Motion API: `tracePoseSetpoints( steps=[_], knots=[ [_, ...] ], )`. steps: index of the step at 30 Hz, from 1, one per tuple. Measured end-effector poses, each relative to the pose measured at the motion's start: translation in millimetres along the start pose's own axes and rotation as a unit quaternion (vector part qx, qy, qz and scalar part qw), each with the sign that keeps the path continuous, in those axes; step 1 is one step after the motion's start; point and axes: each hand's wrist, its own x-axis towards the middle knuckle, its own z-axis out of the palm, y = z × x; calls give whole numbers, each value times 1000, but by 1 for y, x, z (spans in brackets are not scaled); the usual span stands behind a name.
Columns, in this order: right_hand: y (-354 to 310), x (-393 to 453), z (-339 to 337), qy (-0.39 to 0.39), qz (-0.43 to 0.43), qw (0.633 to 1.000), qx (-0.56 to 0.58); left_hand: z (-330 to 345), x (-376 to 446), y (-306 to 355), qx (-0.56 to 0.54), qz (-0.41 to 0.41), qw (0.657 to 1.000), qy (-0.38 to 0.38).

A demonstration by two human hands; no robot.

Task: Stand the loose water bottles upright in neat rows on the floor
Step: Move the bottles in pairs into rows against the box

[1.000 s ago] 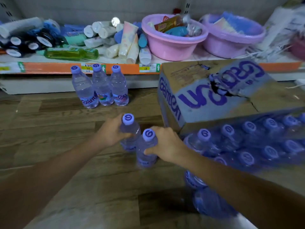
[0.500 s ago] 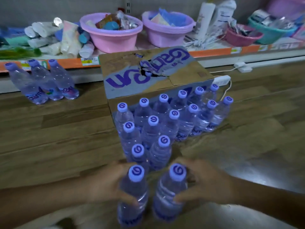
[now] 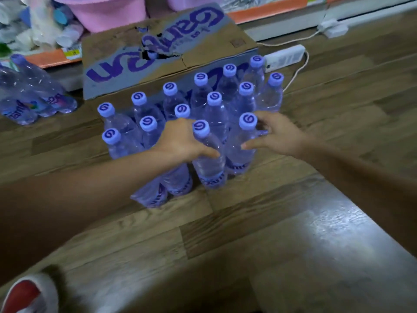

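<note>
We see two front bottles standing upright, side by side, on the wood floor (image 3: 293,222), at the near edge of the block of bottles (image 3: 203,105). The left front bottle (image 3: 208,163) has its cap at the left hand's knuckles; the right front bottle (image 3: 240,145) stands just beside it, the two bodies touching or nearly so.

The left hand (image 3: 182,141) grips the left front bottle at the shoulder: thumb laid across the near face of the bottle, fingers curled round the far side, where we cannot see them. The left forearm crosses in front of two further bottles, whose bases show below the arm.

The right hand (image 3: 277,134) is half open. Its thumb is straight, tip touching the body of the right front bottle at mid-height; its fingers reach behind the cap and neck. We cannot tell whether those fingers touch the bottle or only hover near it; the frame is blurred there.

The block stands in diagonal rows, all caps up, purple with a swirl mark. Its rear row stands against a cardboard box (image 3: 158,53) printed in purple, torn on top.

Well apart at left, three more bottles (image 3: 33,96) stand together, blurred. Behind the box: a white power strip (image 3: 284,56) with cord, on the floor; a pink tub (image 3: 106,12) on a low shelf with an orange edge strip. A red and white slipper (image 3: 27,294) shows at bottom left.
</note>
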Motion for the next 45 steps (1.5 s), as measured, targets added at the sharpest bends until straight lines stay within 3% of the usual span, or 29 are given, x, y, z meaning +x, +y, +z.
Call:
tracePoseSetpoints(
  steps=[5, 13, 20, 25, 30, 34, 40, 45],
  knots=[
    [15, 20, 18, -11, -12, 1000, -20, 10, 13, -1, 120, -7, 993, 3],
    [5, 23, 22, -57, -4, 998, 23, 0, 18, 4, 154, 1, 986, -59],
    [4, 24, 23, -46, -2, 999, 18, 3, 12, -2, 155, 24, 988, -16],
    [3, 23, 23, -41, 1, 999, -7, 1, 13, -6, 173, 38, 983, -49],
    [5, 21, 29, -35, 57, 995, 70, -3, 16, -4, 159, 51, 982, -85],
    [-9, 19, 28, -25, 56, 997, 36, -12, 21, -13, 137, 73, 981, -119],
    [-72, 24, 17, 148, -66, 986, -37, -79, 9, -41, -45, 107, 992, -57],
    [-145, 58, 45, 69, -130, 988, -54, -143, 0, -136, -72, 14, 997, 32]
  ],
)
